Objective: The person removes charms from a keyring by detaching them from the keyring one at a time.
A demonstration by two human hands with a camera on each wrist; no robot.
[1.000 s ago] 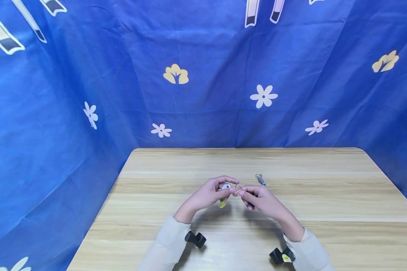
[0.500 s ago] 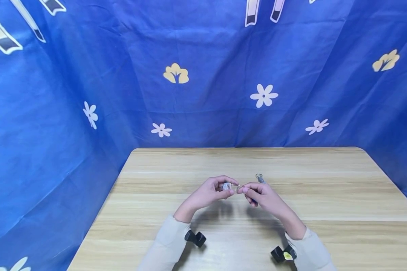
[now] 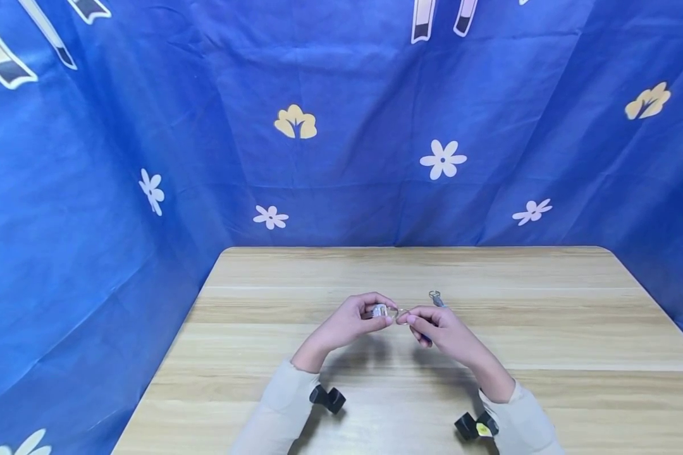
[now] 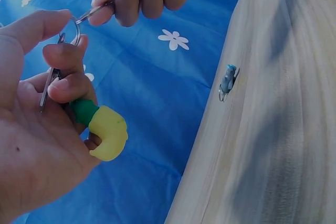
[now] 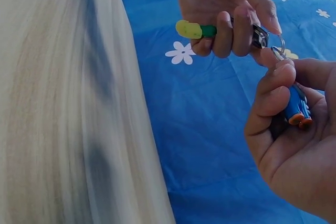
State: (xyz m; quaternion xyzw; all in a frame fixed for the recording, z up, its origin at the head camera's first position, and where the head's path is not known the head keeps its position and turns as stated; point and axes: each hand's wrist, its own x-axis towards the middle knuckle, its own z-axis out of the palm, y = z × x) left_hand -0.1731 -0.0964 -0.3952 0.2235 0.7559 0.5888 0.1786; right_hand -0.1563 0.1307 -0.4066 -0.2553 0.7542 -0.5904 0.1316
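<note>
My left hand (image 3: 347, 323) grips a keychain, its thumb and fingers at the metal ring (image 4: 78, 31). From the curled fingers hangs the keychain's yellow-and-green charm (image 4: 107, 129), and a flat silver metal piece (image 3: 380, 311) shows beside them. Opposite it, my right hand (image 3: 441, 325) pinches a second metal ring (image 5: 278, 53) between thumb and forefinger. A blue charm with orange ends (image 5: 297, 107) lies in the right palm under the curled fingers. Between the fingertips the two rings meet and overlap; I cannot tell whether they are linked.
A small grey-blue charm with a ring (image 4: 227, 81) lies on the wooden table (image 3: 284, 272), just beyond my right hand. Blue patterned cloth (image 3: 347, 158) surrounds the table's back and sides. Black wrist cameras (image 3: 327, 400) sit at both cuffs.
My right hand has shifted slightly right and more of the rings shows between the hands. The yellow-and-green charm has gone out of sight behind the left hand in the head view.
</note>
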